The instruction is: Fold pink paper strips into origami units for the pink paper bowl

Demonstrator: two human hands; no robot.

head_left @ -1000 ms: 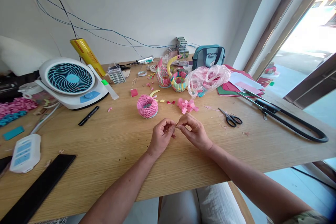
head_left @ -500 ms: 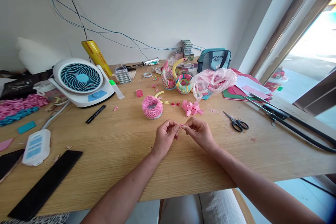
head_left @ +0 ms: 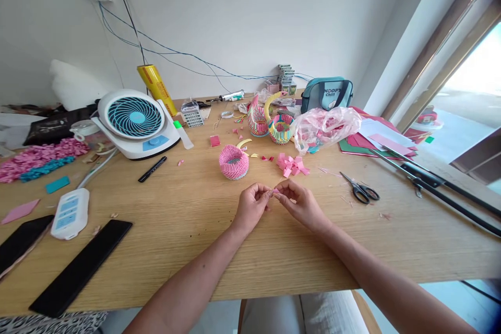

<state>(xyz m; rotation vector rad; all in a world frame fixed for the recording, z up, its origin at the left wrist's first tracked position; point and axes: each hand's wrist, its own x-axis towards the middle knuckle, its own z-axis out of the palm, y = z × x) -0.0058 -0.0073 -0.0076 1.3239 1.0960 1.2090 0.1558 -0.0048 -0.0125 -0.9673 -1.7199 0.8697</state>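
Between the fingertips of my left hand (head_left: 252, 207) and my right hand (head_left: 299, 204) is a small pink paper piece (head_left: 275, 191), pinched from both sides above the table. Just behind my hands lies a pile of pink paper strips (head_left: 291, 165). A round pink folded-paper basket (head_left: 234, 162) stands beyond my left hand, with a curved yellow piece (head_left: 244, 143) at its back edge. Small red and yellow paper bits (head_left: 267, 158) lie between the basket and the strips.
Scissors (head_left: 360, 189) and a paper cutter (head_left: 420, 175) lie on the right. Behind stand two paper swans (head_left: 281, 129), a plastic bag (head_left: 329, 128) and a teal bag (head_left: 326, 95). A fan (head_left: 135, 120), marker (head_left: 152, 169) and black slab (head_left: 82, 266) are on the left.
The whole view has shifted, so the table's objects appear farther right. The fingertips have moved slightly apart, and more of the pink piece shows between them.
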